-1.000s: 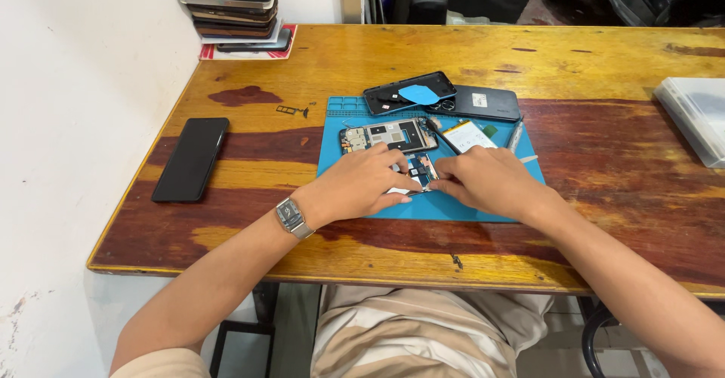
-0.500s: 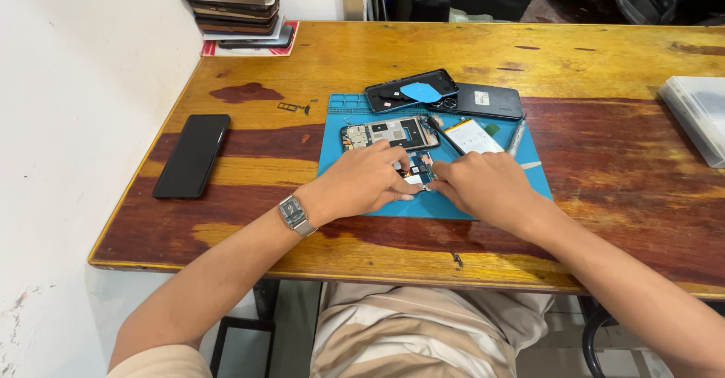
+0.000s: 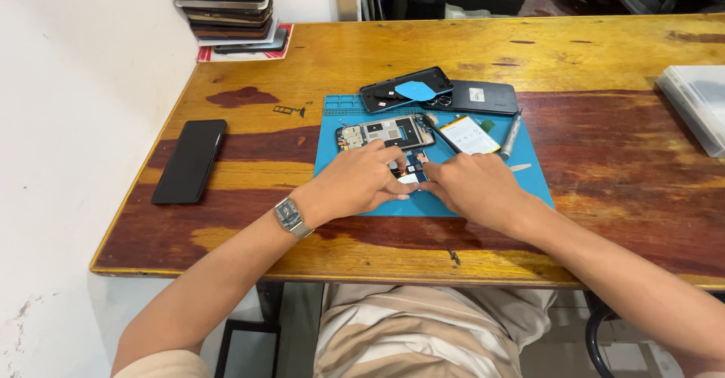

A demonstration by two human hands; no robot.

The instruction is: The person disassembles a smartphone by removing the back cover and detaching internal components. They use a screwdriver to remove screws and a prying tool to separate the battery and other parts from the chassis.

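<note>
Opened phone (image 3: 389, 138) on blue mat (image 3: 340, 148), worn wooden table (image 3: 604, 53); both hands pinch its parts

Soft, even daylight fills the scene, bright without harshness. The glossy, worn yellow-and-red wooden table (image 3: 604, 144) shows a pale sheen along its far part, and only faint shadows lie beneath the forearms. The white wall at left looks slightly washed out. Focus is sharp at centre; edges bend a little from the wide lens.

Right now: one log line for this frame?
left hand: on small circuit board | right hand: on same board | blue mat under both | black phone apart, left
</note>
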